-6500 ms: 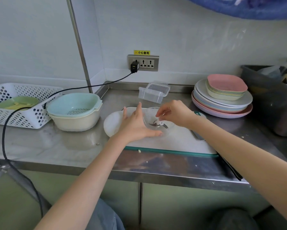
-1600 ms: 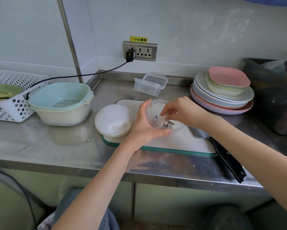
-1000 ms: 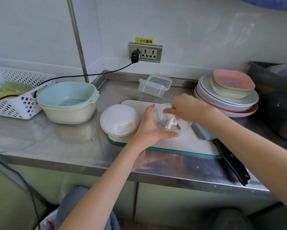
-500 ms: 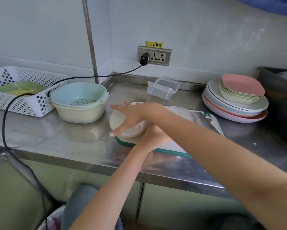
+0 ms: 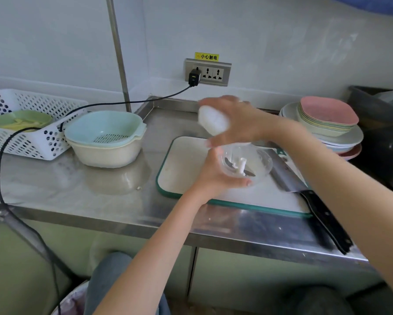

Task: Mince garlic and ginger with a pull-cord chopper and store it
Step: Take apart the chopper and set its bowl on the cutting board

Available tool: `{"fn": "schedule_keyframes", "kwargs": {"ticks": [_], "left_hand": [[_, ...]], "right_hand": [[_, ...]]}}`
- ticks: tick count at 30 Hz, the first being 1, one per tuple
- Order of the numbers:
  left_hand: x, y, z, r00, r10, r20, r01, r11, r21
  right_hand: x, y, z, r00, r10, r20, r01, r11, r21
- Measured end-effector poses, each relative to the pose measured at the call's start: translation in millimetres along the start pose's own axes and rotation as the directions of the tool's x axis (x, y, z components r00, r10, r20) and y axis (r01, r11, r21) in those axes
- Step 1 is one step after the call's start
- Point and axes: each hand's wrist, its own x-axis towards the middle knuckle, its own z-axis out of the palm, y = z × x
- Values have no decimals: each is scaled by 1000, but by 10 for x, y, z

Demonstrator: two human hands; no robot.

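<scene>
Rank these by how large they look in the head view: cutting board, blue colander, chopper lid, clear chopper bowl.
1. cutting board
2. blue colander
3. clear chopper bowl, chopper lid: these look alike; the right hand covers part of the lid.

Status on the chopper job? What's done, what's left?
Done: blade seated in bowl. In hand: left hand grips the bowl, right hand holds the lid above it, not yet on. No garlic or ginger visible inside; loading, pulling, storing remain.

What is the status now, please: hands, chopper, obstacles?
Left hand grips chopper bowl, blade inside. Right hand holds white lid above it. Nothing between lid and bowl.
</scene>
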Motion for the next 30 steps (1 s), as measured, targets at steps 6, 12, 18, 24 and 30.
{"fn": "schedule_keyframes", "kwargs": {"ticks": [6,12,18,24,30], "left_hand": [[5,-132,48,993,-122,-9,119,980,-162],[30,-134,83,983,-176,-46,167,974,-152],[40,-124,70,989,-144,-33,136,975,-174],[70,-162,49,991,-124,-44,114,978,-174],[42,-88,29,988,-134,-82,105,950,-293]], "right_hand": [[-357,407,437,978,155,137,-137,982,-128],[-376,460,516,986,139,91,-126,984,-128],[-305,333,487,979,187,83,-172,972,-160],[-346,402,357,967,108,231,-97,994,-58],[-265,375,428,984,162,76,-166,984,64]]}}
